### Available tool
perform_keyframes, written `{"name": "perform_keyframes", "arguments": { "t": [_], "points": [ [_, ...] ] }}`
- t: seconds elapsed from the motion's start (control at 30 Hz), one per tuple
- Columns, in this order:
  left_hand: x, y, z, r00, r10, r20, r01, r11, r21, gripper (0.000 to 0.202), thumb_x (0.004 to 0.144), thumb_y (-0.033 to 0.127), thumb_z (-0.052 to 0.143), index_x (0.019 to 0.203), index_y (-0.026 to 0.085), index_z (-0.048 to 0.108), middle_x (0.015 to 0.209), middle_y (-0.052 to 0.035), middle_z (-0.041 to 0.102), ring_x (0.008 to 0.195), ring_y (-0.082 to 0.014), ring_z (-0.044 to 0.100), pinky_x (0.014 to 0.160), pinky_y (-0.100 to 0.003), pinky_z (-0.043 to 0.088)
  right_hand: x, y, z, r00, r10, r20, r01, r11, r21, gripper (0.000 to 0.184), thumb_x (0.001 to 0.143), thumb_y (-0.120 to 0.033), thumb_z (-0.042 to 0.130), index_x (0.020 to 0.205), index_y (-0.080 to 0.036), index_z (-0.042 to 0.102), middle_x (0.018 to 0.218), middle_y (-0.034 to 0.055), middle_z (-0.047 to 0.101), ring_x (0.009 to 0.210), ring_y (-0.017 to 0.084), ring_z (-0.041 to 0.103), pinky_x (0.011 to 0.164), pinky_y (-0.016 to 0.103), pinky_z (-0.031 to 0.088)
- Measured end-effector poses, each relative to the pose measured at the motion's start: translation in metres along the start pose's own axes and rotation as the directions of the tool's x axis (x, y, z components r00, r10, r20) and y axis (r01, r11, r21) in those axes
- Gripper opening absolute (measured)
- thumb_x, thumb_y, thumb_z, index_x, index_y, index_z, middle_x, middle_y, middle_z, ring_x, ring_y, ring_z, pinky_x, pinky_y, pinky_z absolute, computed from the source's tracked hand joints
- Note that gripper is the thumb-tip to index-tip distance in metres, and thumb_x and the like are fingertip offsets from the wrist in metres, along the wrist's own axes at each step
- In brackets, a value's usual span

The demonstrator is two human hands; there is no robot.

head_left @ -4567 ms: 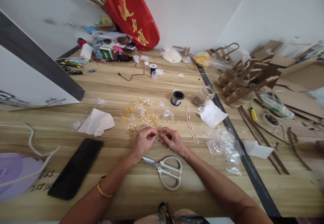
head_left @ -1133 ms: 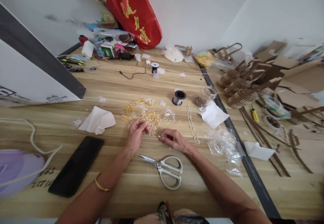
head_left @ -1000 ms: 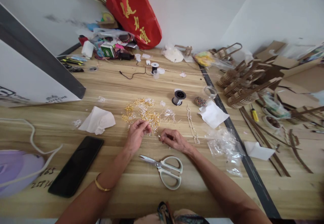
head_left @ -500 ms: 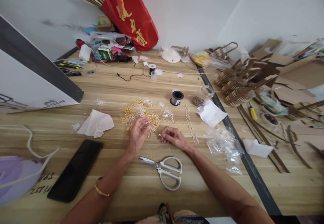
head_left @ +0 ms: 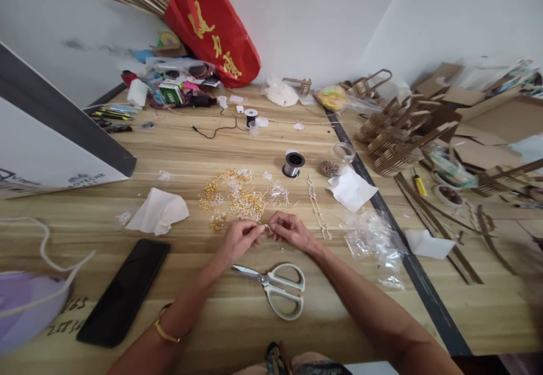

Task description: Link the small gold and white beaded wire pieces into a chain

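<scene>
My left hand (head_left: 241, 239) is closed in a pinch, its fingertips meeting those of my right hand (head_left: 292, 232). My right thumb and forefinger grip a thin beaded chain, and part of the chain (head_left: 282, 248) trails on the table below. Whatever small piece sits in my left fingertips is too tiny to make out. Just beyond my hands lies a pile of gold and silver jewelry findings (head_left: 246, 202), with silver pins (head_left: 279, 192) beside it. White-handled scissors (head_left: 271, 284) rest nearer to me, blades pointing left. A finished-looking beaded strand (head_left: 314, 208) lies right of my right hand.
A black phone (head_left: 123, 293) and a crumpled tissue (head_left: 159, 212) lie at left. Farther back stands a wire spool (head_left: 293, 164), near a clear jar (head_left: 343, 153). Plastic bags (head_left: 375, 242) and white paper (head_left: 352, 188) are at right, with small woven baskets (head_left: 394, 143) beyond.
My left hand has left the findings pile, moved toward me and right, and closed beside my right fingertips. My right hand stays pinched in about the same place.
</scene>
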State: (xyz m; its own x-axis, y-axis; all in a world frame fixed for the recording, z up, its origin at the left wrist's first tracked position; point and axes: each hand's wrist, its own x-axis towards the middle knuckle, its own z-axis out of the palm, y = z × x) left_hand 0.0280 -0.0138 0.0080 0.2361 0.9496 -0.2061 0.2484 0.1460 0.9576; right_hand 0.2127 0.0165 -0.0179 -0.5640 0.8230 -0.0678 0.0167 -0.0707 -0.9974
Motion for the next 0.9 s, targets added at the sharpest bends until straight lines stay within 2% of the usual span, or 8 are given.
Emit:
{"name": "perform_keyframes", "arguments": {
  "t": [0.13, 0.23, 0.43, 0.6, 0.67, 0.73, 0.83, 0.9],
  "points": [
    [0.001, -0.005, 0.004, 0.989, -0.150, -0.004, 0.144, 0.959, -0.245, 0.039, 0.070, 0.050, 0.060, 0.070, 0.011, 0.063, 0.054, -0.0005, 0.059, 0.044, -0.0094, 0.051, 0.043, -0.020, 0.042, -0.001, 0.001, 0.001, 1.000, -0.006, 0.000, 0.006, 1.000, -0.005, 0.031, 0.082, -0.045, 0.059, 0.080, -0.014, 0.055, 0.068, 0.0008, 0.060, 0.056, 0.009, 0.055, 0.055, 0.021, 0.045],
    [0.001, -0.006, 0.005, 0.977, -0.214, 0.006, 0.202, 0.910, -0.362, 0.040, 0.068, 0.049, 0.063, 0.075, 0.010, 0.063, 0.052, 0.0000, 0.058, 0.041, -0.0084, 0.051, 0.042, -0.019, 0.042, -0.003, 0.002, 0.002, 1.000, -0.025, 0.009, 0.025, 1.000, -0.012, 0.031, 0.082, -0.045, 0.058, 0.081, -0.014, 0.055, 0.068, 0.0009, 0.060, 0.058, 0.010, 0.055, 0.056, 0.022, 0.045],
    [0.002, -0.009, 0.011, 0.977, -0.212, -0.025, 0.177, 0.873, -0.455, 0.034, 0.065, 0.044, 0.069, 0.066, 0.012, 0.058, 0.050, 0.0015, 0.058, 0.039, -0.0074, 0.050, 0.040, -0.018, 0.041, -0.004, 0.003, 0.003, 0.998, -0.062, 0.014, 0.063, 0.997, -0.042, 0.030, 0.083, -0.045, 0.057, 0.081, -0.015, 0.055, 0.070, 0.0021, 0.060, 0.059, 0.011, 0.056, 0.057, 0.023, 0.045],
    [0.005, -0.013, 0.014, 0.984, -0.125, -0.125, 0.071, 0.927, -0.369, 0.028, 0.067, 0.040, 0.068, 0.065, 0.013, 0.058, 0.052, 0.0017, 0.058, 0.042, -0.0081, 0.050, 0.041, -0.019, 0.041, -0.003, 0.004, 0.003, 0.998, -0.054, 0.016, 0.054, 0.997, -0.060, 0.031, 0.083, -0.045, 0.057, 0.081, -0.015, 0.055, 0.068, 0.0020, 0.059, 0.059, 0.011, 0.057, 0.056, 0.022, 0.045],
    [0.006, -0.014, 0.013, 0.980, -0.042, -0.195, -0.013, 0.963, -0.269, 0.024, 0.068, 0.037, 0.067, 0.063, 0.014, 0.060, 0.053, 0.0016, 0.057, 0.045, -0.0085, 0.050, 0.042, -0.019, 0.040, -0.003, 0.004, 0.003, 0.998, -0.055, 0.008, 0.055, 0.997, -0.055, 0.031, 0.083, -0.045, 0.057, 0.081, -0.014, 0.055, 0.067, 0.0018, 0.059, 0.058, 0.011, 0.056, 0.055, 0.022, 0.045],
    [0.006, -0.013, 0.011, 0.969, 0.048, -0.241, -0.092, 0.981, -0.172, 0.019, 0.068, 0.032, 0.067, 0.064, 0.014, 0.062, 0.063, -0.0014, 0.063, 0.055, -0.0109, 0.055, 0.048, -0.020, 0.043, -0.003, 0.005, 0.003, 0.998, -0.061, 0.003, 0.061, 0.997, -0.048, 0.031, 0.083, -0.045, 0.058, 0.081, -0.014, 0.055, 0.066, 0.0015, 0.059, 0.057, 0.010, 0.056, 0.055, 0.022, 0.045],
    [0.006, -0.013, 0.010, 0.969, 0.108, -0.222, -0.132, 0.987, -0.095, 0.013, 0.068, 0.027, 0.067, 0.066, 0.014, 0.065, 0.077, -0.0049, 0.068, 0.069, -0.0147, 0.060, 0.059, -0.022, 0.046, -0.003, 0.006, 0.004, 0.997, -0.072, -0.004, 0.072, 0.996, -0.054, 0.031, 0.083, -0.045, 0.057, 0.081, -0.014, 0.055, 0.065, 0.0013, 0.058, 0.055, 0.010, 0.055, 0.053, 0.022, 0.044],
    [0.006, -0.013, 0.011, 0.974, 0.107, -0.202, -0.123, 0.990, -0.071, 0.011, 0.068, 0.025, 0.067, 0.067, 0.014, 0.066, 0.070, -0.0041, 0.068, 0.065, -0.0146, 0.060, 0.060, -0.024, 0.046, -0.003, 0.007, 0.004, 0.997, -0.079, -0.013, 0.078, 0.993, -0.083, 0.032, 0.083, -0.045, 0.057, 0.081, -0.014, 0.055, 0.064, 0.0010, 0.058, 0.054, 0.010, 0.054, 0.052, 0.021, 0.044]
  ]
}}
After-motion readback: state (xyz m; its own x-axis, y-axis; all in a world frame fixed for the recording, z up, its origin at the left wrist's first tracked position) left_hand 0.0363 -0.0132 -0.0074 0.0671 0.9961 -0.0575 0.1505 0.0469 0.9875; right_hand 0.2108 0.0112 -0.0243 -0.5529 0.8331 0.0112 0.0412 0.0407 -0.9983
